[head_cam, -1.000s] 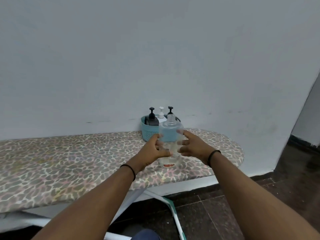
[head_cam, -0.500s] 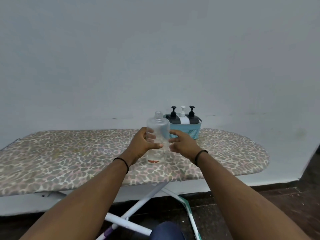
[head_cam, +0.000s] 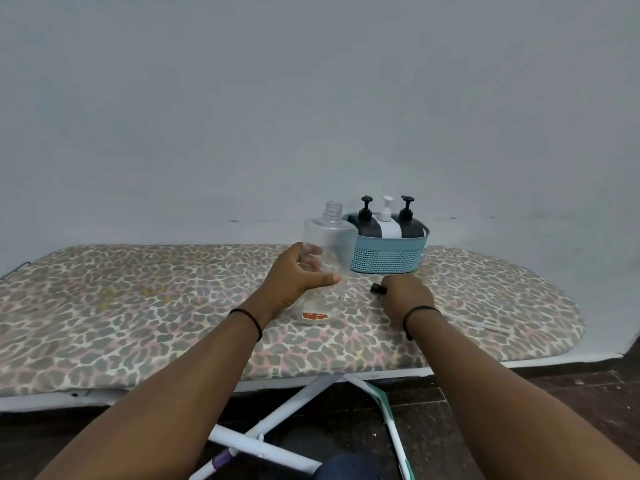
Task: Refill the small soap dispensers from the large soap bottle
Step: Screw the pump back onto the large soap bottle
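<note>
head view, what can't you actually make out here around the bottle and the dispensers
- Lower halves of the three small dispensers: hidden by the blue basket wall.
- What the right hand holds: only a black tip shows; fingers cover the rest.
- Soap level in the clear bottle: unclear; the left hand wraps its middle.
- Red label: too small to read.

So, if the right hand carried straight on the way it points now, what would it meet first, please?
Probably the blue basket holding the pump dispensers. The right hand rests on the board with a black cap in its grip, aimed roughly at the basket's front; depth is unclear.
</note>
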